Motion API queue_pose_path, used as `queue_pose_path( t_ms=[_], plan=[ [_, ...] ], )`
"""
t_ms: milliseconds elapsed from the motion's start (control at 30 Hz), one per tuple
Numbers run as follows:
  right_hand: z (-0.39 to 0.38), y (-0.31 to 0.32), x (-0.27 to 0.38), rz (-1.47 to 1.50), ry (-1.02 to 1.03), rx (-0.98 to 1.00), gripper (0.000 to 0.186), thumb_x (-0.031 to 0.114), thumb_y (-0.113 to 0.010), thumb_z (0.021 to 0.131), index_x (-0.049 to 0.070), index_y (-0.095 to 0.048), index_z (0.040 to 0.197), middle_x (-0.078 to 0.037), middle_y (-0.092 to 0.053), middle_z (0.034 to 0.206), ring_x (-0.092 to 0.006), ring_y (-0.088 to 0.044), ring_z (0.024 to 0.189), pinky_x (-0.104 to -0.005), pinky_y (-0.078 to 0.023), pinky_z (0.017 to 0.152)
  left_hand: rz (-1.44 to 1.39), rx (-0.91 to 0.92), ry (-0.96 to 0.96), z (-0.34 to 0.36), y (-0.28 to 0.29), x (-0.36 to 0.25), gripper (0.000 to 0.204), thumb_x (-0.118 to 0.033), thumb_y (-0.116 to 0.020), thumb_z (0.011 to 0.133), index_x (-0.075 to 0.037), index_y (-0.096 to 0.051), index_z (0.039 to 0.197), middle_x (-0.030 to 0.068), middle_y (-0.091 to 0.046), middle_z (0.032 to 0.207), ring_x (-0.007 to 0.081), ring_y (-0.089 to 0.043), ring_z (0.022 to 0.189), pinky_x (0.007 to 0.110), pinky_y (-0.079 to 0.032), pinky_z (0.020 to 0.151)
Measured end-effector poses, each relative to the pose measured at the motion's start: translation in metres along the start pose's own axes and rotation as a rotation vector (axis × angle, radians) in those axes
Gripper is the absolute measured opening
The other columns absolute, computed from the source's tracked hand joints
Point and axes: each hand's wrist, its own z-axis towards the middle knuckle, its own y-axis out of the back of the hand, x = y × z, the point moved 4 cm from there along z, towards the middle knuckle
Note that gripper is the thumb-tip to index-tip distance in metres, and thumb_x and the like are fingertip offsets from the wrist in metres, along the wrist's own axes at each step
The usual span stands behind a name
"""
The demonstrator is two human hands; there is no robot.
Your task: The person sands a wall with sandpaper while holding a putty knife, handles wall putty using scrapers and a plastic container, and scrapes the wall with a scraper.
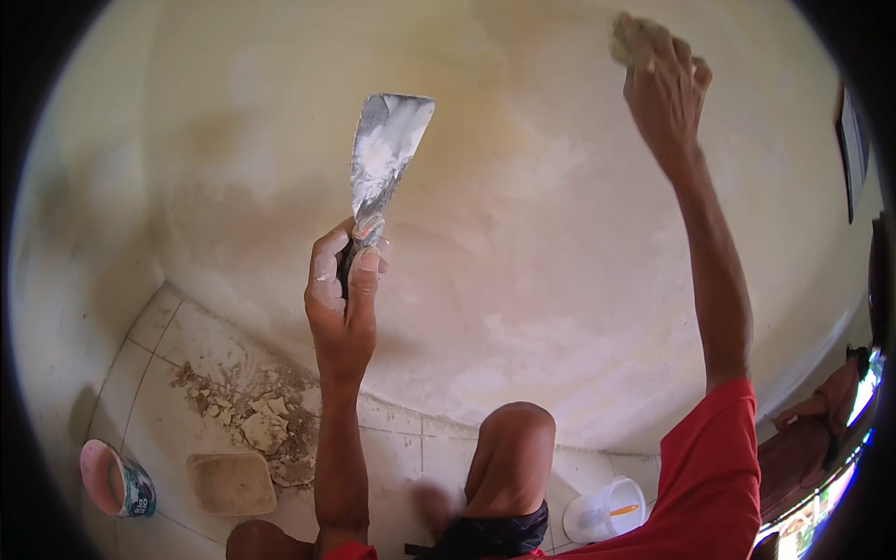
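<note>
My left hand (343, 303), spotted with white filler, is closed around the handle of a putty knife (392, 145). The knife points upward, its broad metal blade smeared with white paste and held in front of the wall. Raised to the upper right, my right hand (667, 98) is closed on a greyish sponge-like pad (619, 45) at the wall (523, 252); its exact kind is hard to make out. The wall is cream, with paler, patchy filled areas and brownish stains.
Broken plaster rubble (266, 425) lies on the tiled floor at the lower left, beside a beige tub (231, 483) and a tipped-looking paint pail (117, 478). A white bucket (597, 513) with an orange-handled tool stands lower right. Another person (807, 439) is at the far right.
</note>
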Motion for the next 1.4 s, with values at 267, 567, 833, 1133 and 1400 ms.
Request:
queue_pose_path(
  t_ms=[267,567,833,1133,1400],
  plan=[
    [-0.013,-0.013,0.031,0.007,0.132,0.03,0.05,0.003,-0.06,0.087,0.021,-0.058,0.134,-0.001,-0.059,0.127,-0.0221,-0.054,0.117,-0.0493,-0.041,0.094,-0.022,-0.007,0.064,-0.003,-0.007,0.002,0.027,-0.011,-0.05,0.1,0.003,-0.053,0.123,0.0068,-0.063,0.093,0.01,-0.05,0.078,0.025,-0.044,0.074],
    [-0.112,0.033,0.079,0.191,0.242,0.242,0.051,0.008,-0.07,0.08,0.014,-0.059,0.13,-0.004,-0.059,0.125,-0.0214,-0.054,0.113,-0.0546,-0.034,0.099,-0.022,0.01,-0.017,-0.005,-0.007,0.0,0.028,-0.009,-0.05,0.1,0.003,-0.053,0.125,0.0075,-0.064,0.097,0.01,-0.052,0.08,0.026,-0.045,0.075],
    [-0.027,0.02,0.001,0.044,0.028,0.051,0.049,-0.001,-0.055,0.089,0.021,-0.06,0.132,-0.002,-0.062,0.124,-0.0192,-0.056,0.114,-0.0467,-0.039,0.095,0.028,-0.003,0.028,-0.003,-0.005,0.002,0.028,-0.011,-0.05,0.1,0.003,-0.053,0.124,0.0081,-0.064,0.097,0.0105,-0.052,0.08,0.026,-0.045,0.075],
    [-0.069,0.002,0.052,0.096,0.073,0.168,0.051,0.0,-0.063,0.085,0.017,-0.059,0.133,-0.004,-0.06,0.126,-0.0235,-0.056,0.112,-0.0486,-0.039,0.096,0.017,0.015,-0.01,-0.002,-0.007,0.002,0.028,-0.011,-0.05,0.101,0.003,-0.053,0.125,0.0084,-0.064,0.097,0.0103,-0.052,0.079,0.026,-0.045,0.074],
    [-0.133,0.046,0.051,0.279,0.192,0.392,0.058,-0.005,-0.058,0.084,0.016,-0.055,0.138,-0.005,-0.058,0.13,-0.0232,-0.054,0.117,-0.0493,-0.034,0.099,0.001,-0.026,0.009,-0.002,-0.005,0.002,0.03,-0.013,-0.051,0.101,0.002,-0.053,0.127,0.0091,-0.065,0.098,0.0109,-0.054,0.081,0.026,-0.045,0.074]
  ],
)
